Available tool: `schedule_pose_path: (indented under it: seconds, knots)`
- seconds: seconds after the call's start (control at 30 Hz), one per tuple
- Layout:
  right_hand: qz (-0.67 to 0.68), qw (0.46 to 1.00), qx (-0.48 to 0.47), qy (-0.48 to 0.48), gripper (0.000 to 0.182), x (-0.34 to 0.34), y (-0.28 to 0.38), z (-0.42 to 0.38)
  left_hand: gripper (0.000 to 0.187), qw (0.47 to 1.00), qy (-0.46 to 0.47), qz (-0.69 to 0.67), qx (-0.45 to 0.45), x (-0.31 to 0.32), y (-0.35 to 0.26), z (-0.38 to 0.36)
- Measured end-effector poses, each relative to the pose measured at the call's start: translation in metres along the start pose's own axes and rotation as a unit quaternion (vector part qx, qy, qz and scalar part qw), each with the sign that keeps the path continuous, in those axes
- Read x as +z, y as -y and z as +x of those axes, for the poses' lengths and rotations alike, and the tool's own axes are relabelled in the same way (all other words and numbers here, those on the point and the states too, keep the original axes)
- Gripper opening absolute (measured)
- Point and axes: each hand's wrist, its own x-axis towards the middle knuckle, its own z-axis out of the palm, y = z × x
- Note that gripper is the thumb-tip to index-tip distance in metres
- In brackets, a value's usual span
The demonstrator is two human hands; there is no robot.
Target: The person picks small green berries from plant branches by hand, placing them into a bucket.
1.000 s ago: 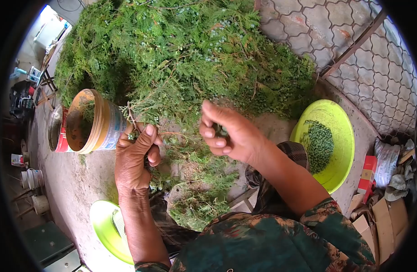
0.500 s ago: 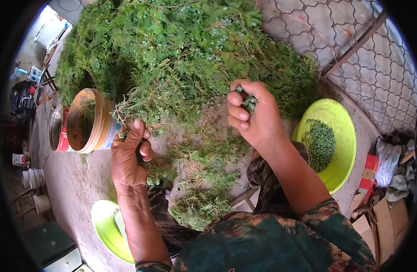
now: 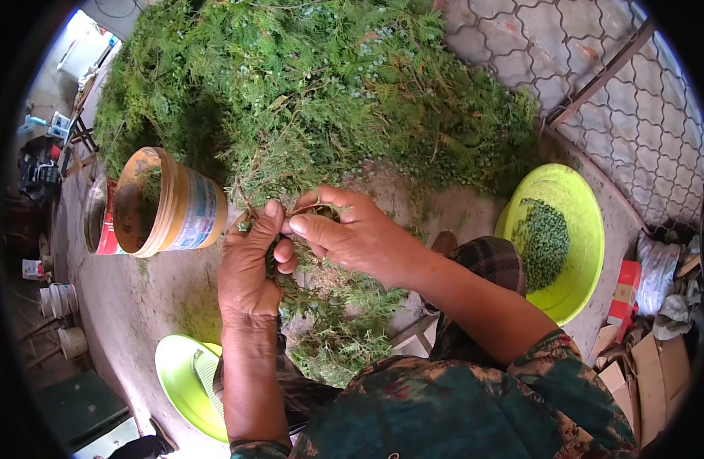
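My left hand is closed on a green sprig, whose thin twigs stick out above and below the fingers. Right beside it, my right hand has its thumb and fingers pinched at the sprig's stem, close to the left thumb. Whether green cones are still inside the right palm is hidden. Beyond both hands lies a big heap of green branches dotted with pale cones. A yellow-green basin on the right holds many small green cones.
Two buckets, one tan and one red, lie tipped at the left. Another yellow-green basin is at lower left. Loose sprigs lie between the legs. Wire mesh, a red box and cardboard are at right.
My right hand has come down and left from above the ground to meet the left hand at the sprig. My left hand has shifted a little to the right with the sprig.
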Motion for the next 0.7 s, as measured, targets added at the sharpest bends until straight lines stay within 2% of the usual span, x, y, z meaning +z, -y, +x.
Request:
schedule_pose_path:
  seconds: [0.03,0.07,0.17,0.23,0.33,0.4,0.43,0.47,0.5,0.53,0.57,0.6,0.67,0.7]
  knots:
    - [-0.091,0.994,-0.054,-0.008,0.022,-0.001,-0.004,0.003,0.014,1.000,-0.009,0.007,0.015,0.001,0.001,0.000]
    - [-0.090,0.994,-0.054,-0.008,0.022,-0.002,-0.005,0.003,0.014,0.999,-0.019,0.014,0.030,0.001,0.001,0.001]
    - [-0.077,0.997,0.001,0.029,0.021,-0.004,0.003,-0.001,0.013,0.999,-0.013,0.017,0.032,-0.004,0.001,0.002]
    - [0.121,0.978,0.157,0.068,0.020,-0.007,0.020,-0.007,0.014,0.999,-0.029,0.031,0.032,-0.003,-0.003,0.001]
    - [0.175,0.957,0.201,0.116,0.019,-0.012,0.024,-0.013,0.017,0.995,-0.067,0.007,0.071,-0.026,-0.018,0.014]
    - [0.191,0.958,0.185,0.111,0.020,-0.017,0.026,-0.020,0.016,0.989,-0.059,-0.091,0.098,-0.045,-0.031,0.022]
    - [0.183,0.965,0.173,0.076,0.020,-0.019,0.030,-0.022,0.017,0.988,-0.014,-0.129,0.084,-0.051,-0.033,0.024]
    - [0.174,0.971,0.161,0.042,0.021,-0.022,0.034,-0.025,0.017,0.988,-0.013,-0.129,0.084,-0.052,-0.028,0.025]
    - [0.157,0.979,0.118,0.045,0.023,-0.028,0.040,-0.030,0.020,0.990,-0.015,-0.134,0.050,-0.040,-0.023,0.022]
    - [0.190,0.975,0.114,0.020,0.024,-0.035,0.051,-0.039,0.024,0.990,-0.016,-0.140,0.017,-0.033,-0.021,0.021]
    - [0.208,0.976,0.063,-0.001,0.025,-0.045,0.060,-0.050,0.029,0.981,0.072,-0.178,-0.011,-0.042,-0.016,0.026]
    - [0.214,0.977,-0.014,0.010,0.023,-0.062,0.069,-0.061,0.029,0.981,0.070,-0.179,-0.007,-0.040,-0.015,0.024]
    - [0.238,0.961,-0.115,-0.085,0.021,-0.098,0.081,-0.094,0.029,0.981,0.111,-0.160,-0.012,-0.033,-0.012,0.021]
    - [0.216,0.951,-0.131,-0.178,0.021,-0.119,0.084,-0.114,0.033,0.966,0.144,-0.212,-0.038,-0.036,-0.012,0.020]
